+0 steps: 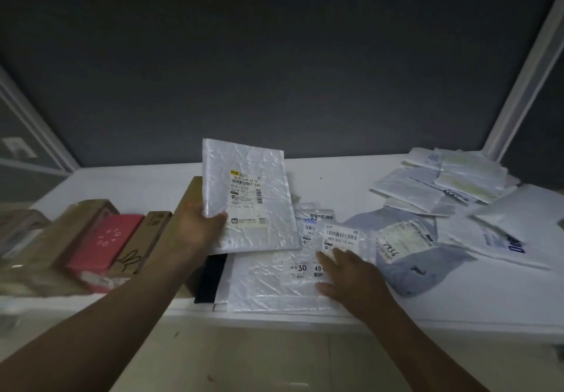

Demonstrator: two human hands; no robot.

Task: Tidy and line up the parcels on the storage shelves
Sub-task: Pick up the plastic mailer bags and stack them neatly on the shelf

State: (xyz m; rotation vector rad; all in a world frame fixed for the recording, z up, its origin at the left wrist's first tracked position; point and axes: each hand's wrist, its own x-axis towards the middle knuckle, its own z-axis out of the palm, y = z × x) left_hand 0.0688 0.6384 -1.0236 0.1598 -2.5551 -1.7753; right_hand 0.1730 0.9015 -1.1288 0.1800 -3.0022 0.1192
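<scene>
My left hand [200, 228] grips the lower left edge of a white bubble mailer [248, 196] and holds it tilted up above the white shelf [335, 178]. The mailer carries a printed label on its face. My right hand [351, 275] lies with fingers spread on a small labelled packet [341, 236], which sits on a large flat white mailer [274, 284] at the shelf's front edge. A grey poly bag [409, 257] with a handwritten label lies just right of that hand.
Cardboard boxes [73, 233] and a pink box [105, 245] stand in a row at the left. A tall brown box [183, 208] sits behind my left hand. A loose pile of white mailers [442, 181] fills the right side. A dark wall backs the shelf.
</scene>
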